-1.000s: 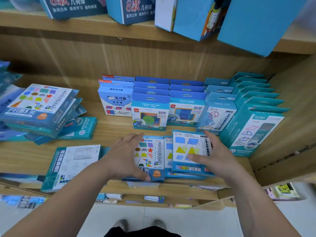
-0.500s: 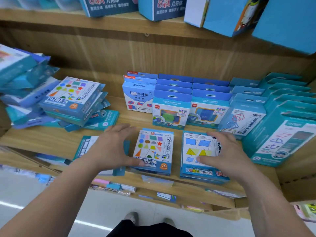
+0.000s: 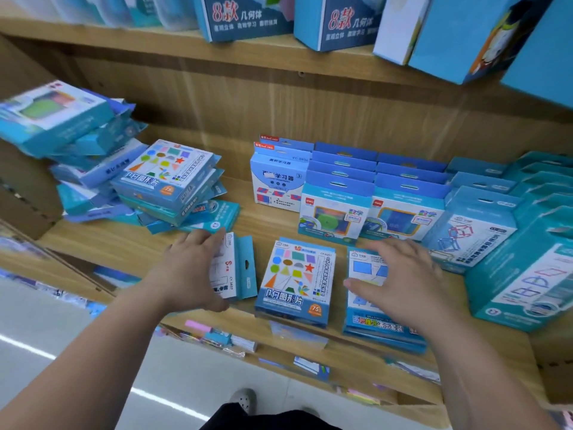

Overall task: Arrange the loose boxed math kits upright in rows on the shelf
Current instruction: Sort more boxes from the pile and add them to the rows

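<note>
Two loose kits lie flat at the front of the wooden shelf [image 3: 130, 246]. One is a box printed with coloured shapes [image 3: 297, 274]; the other is a blue box with parallelogram pictures [image 3: 372, 318]. My right hand [image 3: 403, 283] rests on the blue one with its fingers spread. To the left, my left hand [image 3: 192, 271] covers a teal-and-white kit box [image 3: 238, 268]. Its fingers reach over the far edge and its thumb hooks the near edge. Behind stand upright rows of blue kits [image 3: 335, 209].
A messy pile of loose flat kits [image 3: 167, 181] fills the shelf's left side, with more stacked behind it [image 3: 55, 119]. Tall teal boxes [image 3: 521, 274] stand at the right. Large boxes [image 3: 248, 17] hang over from the shelf above. A lower shelf holds small packets [image 3: 217, 336].
My left hand has slid left, off the coloured-shapes box and onto the teal-and-white box. My right hand stays on the blue box. The view has swung left.
</note>
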Tool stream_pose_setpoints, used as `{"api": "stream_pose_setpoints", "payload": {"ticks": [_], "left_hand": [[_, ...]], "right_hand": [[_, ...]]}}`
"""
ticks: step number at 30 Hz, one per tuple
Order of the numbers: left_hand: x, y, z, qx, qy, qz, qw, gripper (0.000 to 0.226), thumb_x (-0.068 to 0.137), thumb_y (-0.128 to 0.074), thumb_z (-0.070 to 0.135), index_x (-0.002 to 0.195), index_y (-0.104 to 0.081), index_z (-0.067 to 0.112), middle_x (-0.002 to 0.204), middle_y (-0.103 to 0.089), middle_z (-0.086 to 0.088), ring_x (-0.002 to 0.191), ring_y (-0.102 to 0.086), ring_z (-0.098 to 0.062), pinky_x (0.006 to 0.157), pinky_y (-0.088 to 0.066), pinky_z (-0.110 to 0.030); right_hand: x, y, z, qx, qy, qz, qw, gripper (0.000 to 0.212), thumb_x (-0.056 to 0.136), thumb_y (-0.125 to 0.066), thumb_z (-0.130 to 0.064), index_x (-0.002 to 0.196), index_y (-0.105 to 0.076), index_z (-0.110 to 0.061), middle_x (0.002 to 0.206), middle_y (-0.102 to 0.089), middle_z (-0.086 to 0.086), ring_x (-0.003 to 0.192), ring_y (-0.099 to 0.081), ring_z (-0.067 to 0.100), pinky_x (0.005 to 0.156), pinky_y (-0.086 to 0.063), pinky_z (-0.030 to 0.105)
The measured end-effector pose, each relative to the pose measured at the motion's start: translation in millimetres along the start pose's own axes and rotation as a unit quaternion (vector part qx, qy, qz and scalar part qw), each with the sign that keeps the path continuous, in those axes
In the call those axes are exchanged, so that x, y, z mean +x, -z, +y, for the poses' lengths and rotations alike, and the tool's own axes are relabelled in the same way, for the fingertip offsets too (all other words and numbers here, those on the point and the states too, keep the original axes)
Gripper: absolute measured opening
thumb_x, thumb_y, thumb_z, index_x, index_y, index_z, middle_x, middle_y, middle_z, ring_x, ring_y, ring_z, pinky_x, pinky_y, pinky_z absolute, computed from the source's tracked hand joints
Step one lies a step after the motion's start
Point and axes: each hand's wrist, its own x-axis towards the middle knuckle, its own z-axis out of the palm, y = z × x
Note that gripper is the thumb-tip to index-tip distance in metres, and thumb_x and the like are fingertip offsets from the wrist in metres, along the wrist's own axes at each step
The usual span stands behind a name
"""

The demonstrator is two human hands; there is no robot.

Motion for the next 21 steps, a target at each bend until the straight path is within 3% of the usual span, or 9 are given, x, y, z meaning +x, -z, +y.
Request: {"api": "stream_pose_setpoints", "payload": {"ticks": [4, 7, 11, 21], "left_hand": [[0.6, 4.7, -3.9, -0.055, 0.001, 0.029, 0.998, 0.145, 0.041, -0.077, 0.067, 0.158, -0.003, 0.023, 0.144, -0.032, 0.005, 0.135, -0.033, -0.021, 0.114, -0.034, -0.039], [3.5, 5.0, 3.5, -0.020, 0.004, 0.009, 1.000, 0.142, 0.041, -0.070, 0.072, 0.157, -0.004, 0.023, 0.146, -0.032, 0.003, 0.134, -0.033, -0.023, 0.112, -0.037, -0.043], [9.9, 2.5, 20.5, 0.017, 0.015, 0.002, 1.000, 0.136, 0.038, -0.051, 0.081, 0.155, -0.012, 0.026, 0.145, -0.036, 0.001, 0.134, -0.033, -0.025, 0.110, -0.036, -0.048], [12.9, 8.0, 25.4, -0.028, -0.040, 0.012, 0.999, 0.130, 0.044, -0.056, 0.095, 0.152, -0.026, 0.030, 0.152, -0.034, 0.010, 0.138, -0.032, -0.020, 0.113, -0.033, -0.043]], "right_hand": [[0.9, -7.5, -7.4, -0.004, -0.002, -0.007, 1.000, 0.076, 0.076, -0.054, -0.080, 0.143, -0.038, -0.047, 0.153, -0.036, -0.015, 0.149, -0.012, 0.022, 0.119, -0.014, 0.048], [3.1, -11.1, -17.3, -0.009, 0.010, 0.018, 1.000, 0.072, 0.077, -0.053, -0.079, 0.139, -0.044, -0.045, 0.150, -0.042, -0.015, 0.150, -0.012, 0.023, 0.119, -0.012, 0.049], [10.7, -15.2, -36.7, 0.024, 0.046, 0.032, 0.998, 0.068, 0.078, -0.059, -0.074, 0.137, -0.050, -0.041, 0.145, -0.048, -0.013, 0.147, -0.018, 0.022, 0.116, -0.016, 0.047], [38.4, -22.9, -100.7, 0.053, 0.101, 0.062, 0.992, 0.058, 0.082, -0.062, -0.065, 0.130, -0.058, -0.035, 0.135, -0.057, -0.008, 0.133, -0.038, 0.020, 0.108, -0.035, 0.042]]}}
